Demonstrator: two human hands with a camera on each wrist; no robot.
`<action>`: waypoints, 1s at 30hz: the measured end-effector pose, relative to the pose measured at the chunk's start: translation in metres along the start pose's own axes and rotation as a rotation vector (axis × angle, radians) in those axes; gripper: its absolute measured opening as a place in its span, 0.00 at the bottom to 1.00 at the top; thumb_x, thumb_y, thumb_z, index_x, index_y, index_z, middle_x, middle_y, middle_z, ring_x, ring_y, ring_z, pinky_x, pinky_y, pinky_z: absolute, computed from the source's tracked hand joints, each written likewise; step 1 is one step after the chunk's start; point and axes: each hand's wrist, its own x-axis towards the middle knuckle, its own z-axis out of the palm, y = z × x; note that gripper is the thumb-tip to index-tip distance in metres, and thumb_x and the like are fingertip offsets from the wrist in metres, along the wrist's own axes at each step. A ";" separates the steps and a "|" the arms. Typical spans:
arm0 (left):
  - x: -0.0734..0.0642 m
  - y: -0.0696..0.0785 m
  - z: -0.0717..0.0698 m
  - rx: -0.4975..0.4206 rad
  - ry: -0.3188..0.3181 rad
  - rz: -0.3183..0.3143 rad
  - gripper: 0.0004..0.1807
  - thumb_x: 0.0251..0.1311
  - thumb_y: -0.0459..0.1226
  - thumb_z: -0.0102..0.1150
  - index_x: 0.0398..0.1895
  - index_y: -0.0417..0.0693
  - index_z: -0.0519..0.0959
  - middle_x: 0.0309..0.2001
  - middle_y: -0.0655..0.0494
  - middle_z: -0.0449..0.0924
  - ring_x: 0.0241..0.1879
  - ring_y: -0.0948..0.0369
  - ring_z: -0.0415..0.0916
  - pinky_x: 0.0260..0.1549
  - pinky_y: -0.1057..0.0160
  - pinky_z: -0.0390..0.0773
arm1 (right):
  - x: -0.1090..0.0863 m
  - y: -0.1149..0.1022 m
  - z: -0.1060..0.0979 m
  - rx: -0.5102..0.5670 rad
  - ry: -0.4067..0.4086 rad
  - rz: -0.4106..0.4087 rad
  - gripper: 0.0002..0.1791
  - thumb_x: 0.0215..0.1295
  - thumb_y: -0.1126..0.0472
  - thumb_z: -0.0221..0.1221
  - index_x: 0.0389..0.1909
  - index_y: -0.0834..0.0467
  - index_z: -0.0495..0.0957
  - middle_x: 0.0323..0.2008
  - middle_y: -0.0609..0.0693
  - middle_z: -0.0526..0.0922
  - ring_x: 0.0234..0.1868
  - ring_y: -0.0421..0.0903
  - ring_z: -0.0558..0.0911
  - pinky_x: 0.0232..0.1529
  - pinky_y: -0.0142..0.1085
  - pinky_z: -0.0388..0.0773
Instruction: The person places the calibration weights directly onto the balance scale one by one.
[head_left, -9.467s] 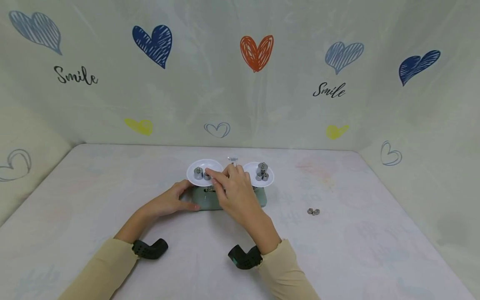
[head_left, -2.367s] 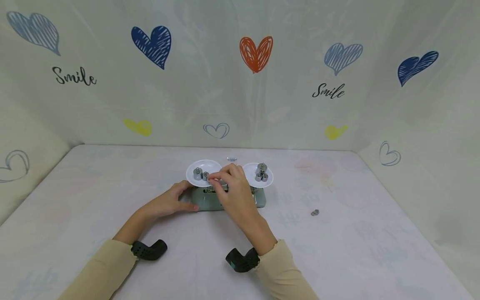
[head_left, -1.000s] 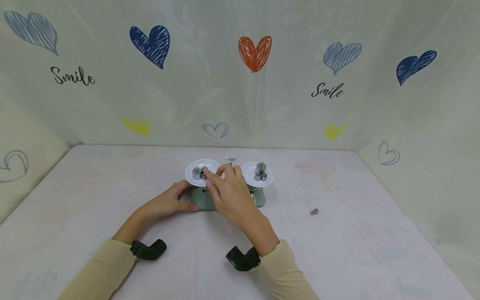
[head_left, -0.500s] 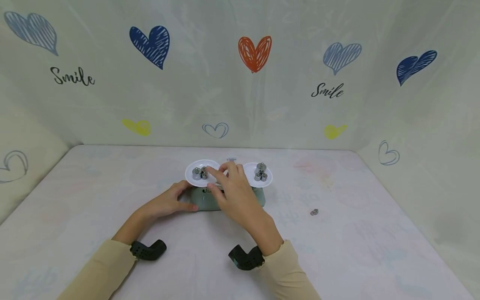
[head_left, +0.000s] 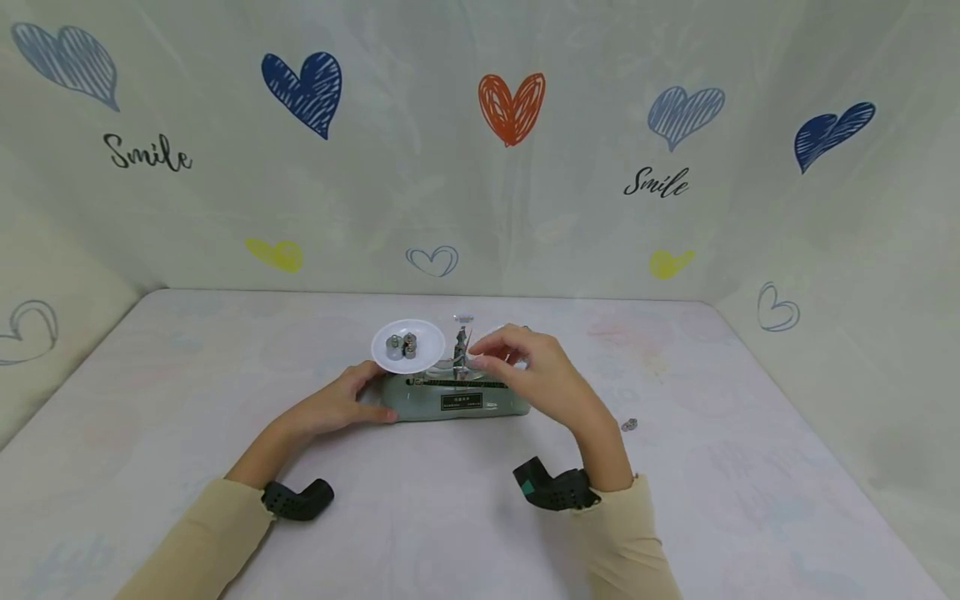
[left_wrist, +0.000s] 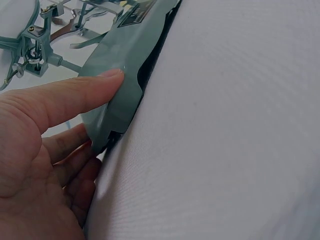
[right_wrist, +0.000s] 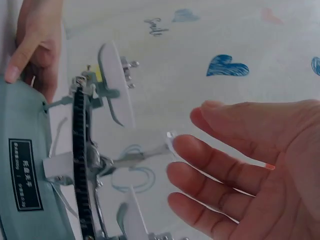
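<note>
A green balance scale (head_left: 423, 406) stands on the table. My left hand (head_left: 341, 404) grips the left end of its base; in the left wrist view the thumb lies on the front face and the fingers reach round the end. On the white left pan (head_left: 429, 352) a larger metal weight (head_left: 393, 347) stands beside smaller weights (head_left: 409, 346). My right hand (head_left: 547, 371) hovers in front of the right pan, mostly hiding it in the head view. In the right wrist view its fingers are relaxed, nothing between them, near the scale's upright post (right_wrist: 132, 159).
Small metal weights (head_left: 629, 424) lie together on the white tabletop (head_left: 720, 500), right of the right forearm. Behind the table hangs a pale curtain (head_left: 570, 208) printed with hearts and "Smile".
My right hand has moved right, from the left pan to before the right pan. Fewer small weights lie on the table than 9.5 s ago; another stands on the left pan. The left hand stays put.
</note>
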 end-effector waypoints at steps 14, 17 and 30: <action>-0.001 0.000 0.000 0.008 0.002 -0.015 0.44 0.49 0.41 0.68 0.66 0.36 0.57 0.68 0.37 0.55 0.69 0.39 0.43 0.65 0.36 0.43 | -0.022 0.044 -0.049 0.081 -0.011 0.227 0.13 0.62 0.58 0.59 0.44 0.60 0.79 0.43 0.53 0.81 0.41 0.47 0.78 0.46 0.40 0.75; 0.000 0.000 0.000 0.005 0.003 -0.010 0.44 0.48 0.41 0.68 0.66 0.36 0.57 0.68 0.37 0.56 0.69 0.39 0.44 0.65 0.37 0.44 | -0.029 0.058 -0.058 0.084 -0.012 0.264 0.13 0.62 0.57 0.59 0.44 0.59 0.79 0.44 0.53 0.81 0.43 0.47 0.78 0.48 0.40 0.74; -0.001 0.003 0.000 0.003 0.006 -0.016 0.45 0.48 0.41 0.69 0.67 0.36 0.57 0.68 0.36 0.54 0.70 0.39 0.43 0.65 0.36 0.42 | -0.059 0.116 -0.076 0.203 -0.056 0.495 0.25 0.61 0.54 0.59 0.54 0.66 0.72 0.51 0.57 0.79 0.48 0.42 0.77 0.58 0.41 0.66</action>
